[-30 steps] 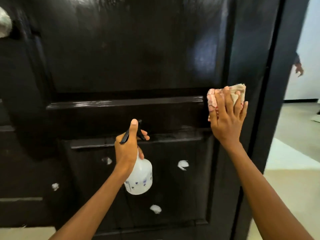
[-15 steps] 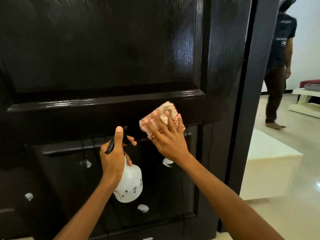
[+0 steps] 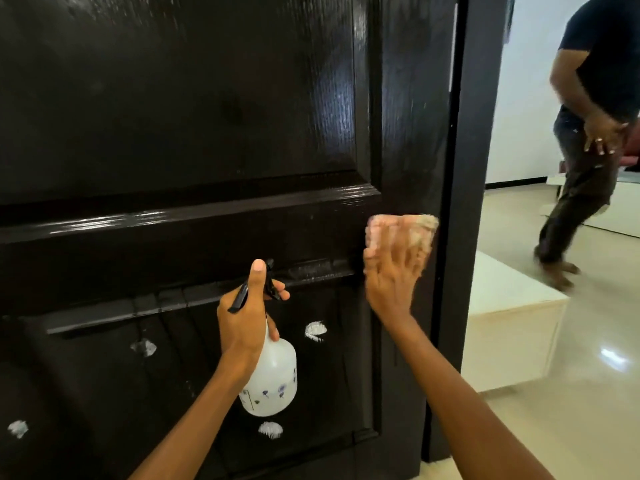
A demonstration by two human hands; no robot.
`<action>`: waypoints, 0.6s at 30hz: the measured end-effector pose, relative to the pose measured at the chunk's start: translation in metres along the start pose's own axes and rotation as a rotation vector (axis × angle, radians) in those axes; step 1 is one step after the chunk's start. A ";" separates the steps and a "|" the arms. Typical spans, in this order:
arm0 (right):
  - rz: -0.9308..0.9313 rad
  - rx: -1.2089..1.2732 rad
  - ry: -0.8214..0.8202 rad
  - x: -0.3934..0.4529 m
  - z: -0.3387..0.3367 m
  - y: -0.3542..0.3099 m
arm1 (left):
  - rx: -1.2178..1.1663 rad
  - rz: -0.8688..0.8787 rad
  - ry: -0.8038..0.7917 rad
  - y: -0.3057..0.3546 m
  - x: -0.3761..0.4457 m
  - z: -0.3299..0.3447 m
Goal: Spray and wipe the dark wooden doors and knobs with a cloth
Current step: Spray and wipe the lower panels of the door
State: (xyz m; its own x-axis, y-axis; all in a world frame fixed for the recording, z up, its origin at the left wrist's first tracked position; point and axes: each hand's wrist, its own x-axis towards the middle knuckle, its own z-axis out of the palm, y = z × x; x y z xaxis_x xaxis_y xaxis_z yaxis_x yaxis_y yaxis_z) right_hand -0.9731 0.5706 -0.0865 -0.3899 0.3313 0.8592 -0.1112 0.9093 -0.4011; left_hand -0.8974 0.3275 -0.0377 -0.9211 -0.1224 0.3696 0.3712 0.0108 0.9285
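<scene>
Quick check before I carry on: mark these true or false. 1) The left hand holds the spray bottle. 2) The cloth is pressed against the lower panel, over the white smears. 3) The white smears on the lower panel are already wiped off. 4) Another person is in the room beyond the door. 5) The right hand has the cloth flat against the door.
1) The left hand holds the spray bottle. True.
2) False. The cloth is at the door's right stile, level with the middle rail, above the lower panel.
3) False. Several white smears remain there.
4) True. A person stands on the right.
5) True. The right hand presses it, fingers spread, though blurred.
</scene>
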 end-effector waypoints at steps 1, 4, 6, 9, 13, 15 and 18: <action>-0.125 -0.029 -0.024 0.000 0.001 -0.002 | -0.002 0.001 -0.015 0.002 0.001 0.006; -0.066 -0.014 -0.021 0.031 -0.012 0.006 | -0.022 0.021 -0.075 0.014 0.007 0.028; 0.201 0.068 0.058 0.069 -0.027 0.006 | -0.023 0.044 -0.119 0.025 0.010 0.046; 0.274 0.119 0.104 0.113 -0.041 -0.003 | -0.030 0.059 -0.148 0.034 0.015 0.066; 0.236 0.102 0.157 0.091 -0.028 0.004 | -0.052 0.042 -0.174 0.029 0.017 0.078; 0.363 0.176 0.163 0.047 -0.013 0.017 | -0.042 0.034 -0.177 0.022 0.015 0.081; 0.637 0.299 0.099 -0.048 0.016 0.025 | -0.024 0.014 -0.174 0.011 0.011 0.079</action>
State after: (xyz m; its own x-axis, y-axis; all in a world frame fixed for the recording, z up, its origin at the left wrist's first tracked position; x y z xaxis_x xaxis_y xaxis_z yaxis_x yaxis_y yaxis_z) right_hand -0.9717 0.5729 -0.1430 -0.3792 0.8099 0.4475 -0.1405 0.4277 -0.8930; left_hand -0.9128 0.4047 -0.0209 -0.9214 0.0516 0.3852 0.3851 -0.0129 0.9228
